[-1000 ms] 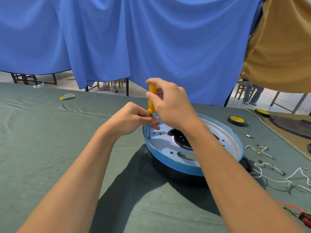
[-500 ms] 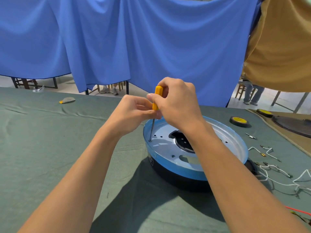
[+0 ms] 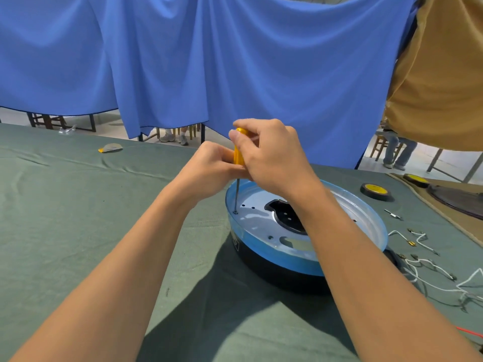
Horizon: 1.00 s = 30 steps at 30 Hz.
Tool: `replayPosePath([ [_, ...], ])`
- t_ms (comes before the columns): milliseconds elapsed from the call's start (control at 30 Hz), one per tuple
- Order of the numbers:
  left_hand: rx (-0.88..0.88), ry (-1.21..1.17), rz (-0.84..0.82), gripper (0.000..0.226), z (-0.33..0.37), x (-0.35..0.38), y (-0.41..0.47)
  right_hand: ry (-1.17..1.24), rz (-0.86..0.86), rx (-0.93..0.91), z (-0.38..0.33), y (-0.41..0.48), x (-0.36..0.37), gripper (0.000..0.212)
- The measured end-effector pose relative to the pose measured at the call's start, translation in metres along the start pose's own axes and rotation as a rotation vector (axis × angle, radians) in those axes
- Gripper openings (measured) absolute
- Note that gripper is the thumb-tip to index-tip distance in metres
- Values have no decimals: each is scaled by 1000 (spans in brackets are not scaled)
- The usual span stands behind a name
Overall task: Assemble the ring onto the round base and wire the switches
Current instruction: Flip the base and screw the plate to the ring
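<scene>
My right hand is curled round the yellow handle of the screwdriver and hides most of it. My left hand pinches the handle's lower end, its fingertips lost behind my right palm. Both holds match half a second ago, and the tip sits in the same hole. The shaft stands nearly upright, tip down at the left edge of the ring, which lies on the round base right of centre. My right forearm covers the ring's middle. The wires run off the right edge.
</scene>
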State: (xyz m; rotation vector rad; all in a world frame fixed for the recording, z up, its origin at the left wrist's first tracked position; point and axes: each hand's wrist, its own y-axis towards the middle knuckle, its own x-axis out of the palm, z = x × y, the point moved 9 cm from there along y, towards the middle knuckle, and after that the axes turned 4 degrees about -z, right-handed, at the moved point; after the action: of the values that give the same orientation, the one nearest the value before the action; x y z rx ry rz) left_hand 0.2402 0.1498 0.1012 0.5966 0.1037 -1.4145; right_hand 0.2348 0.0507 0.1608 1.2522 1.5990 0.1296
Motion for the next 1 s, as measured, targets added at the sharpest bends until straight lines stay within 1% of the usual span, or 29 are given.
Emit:
replayPosePath([
  [67,-25,-24,-80,14,-5,4,0,81,-40,-14,-4,1,0,30],
  [100,-35,-12,-105,19,-7,6,-1,95,-31,-21,-4,1,-2,30],
  [133,-40,5,-113,22,-7,7,-1,95,-2,-20,-4,1,-5,26],
  [200,-19,11,-74,21,-2,6,-3,66,78,5,1,0,-11,15],
  [267,9,-11,11,13,5,-2,-4,40,129,29,6,-2,-16,17],
  [333,28,-20,55,11,8,-9,-5,-10,109,24,6,-2,-15,24],
  [400,37,-9,54,15,7,-13,-4,-25,12,11,8,0,-8,26],
  [467,29,-36,-11,11,5,-10,-5,59,-82,7,8,0,-3,25],
  [500,23,-65,-62,9,4,-7,-7,106,-89,9,8,-1,-4,28],
  [567,26,-108,-135,21,4,-1,-9,147,-21,24,11,-2,-10,30],
  [600,27,-117,-138,24,3,1,-9,127,26,28,11,-3,-14,26],
  [667,22,-97,-73,21,1,-1,-7,50,104,18,9,-6,-18,17],
  [700,19,-80,-24,20,1,-4,-7,35,126,13,8,-7,-19,16],
  [733,18,-64,18,21,1,-7,-6,21,130,8,8,-7,-20,17],
  [800,14,-55,47,29,1,-10,-7,-6,70,0,8,-5,-15,22],
  [833,15,-65,30,32,0,-11,-7,9,25,2,9,-4,-11,21],
  [900,24,-98,-45,25,0,-10,-9,71,-19,14,8,-4,-8,25],
  [933,24,-106,-79,21,-1,-9,-9,90,-5,18,8,-4,-9,27],
  [1000,12,-93,-114,21,-3,-5,-9,75,54,22,9,-5,-12,25],
])
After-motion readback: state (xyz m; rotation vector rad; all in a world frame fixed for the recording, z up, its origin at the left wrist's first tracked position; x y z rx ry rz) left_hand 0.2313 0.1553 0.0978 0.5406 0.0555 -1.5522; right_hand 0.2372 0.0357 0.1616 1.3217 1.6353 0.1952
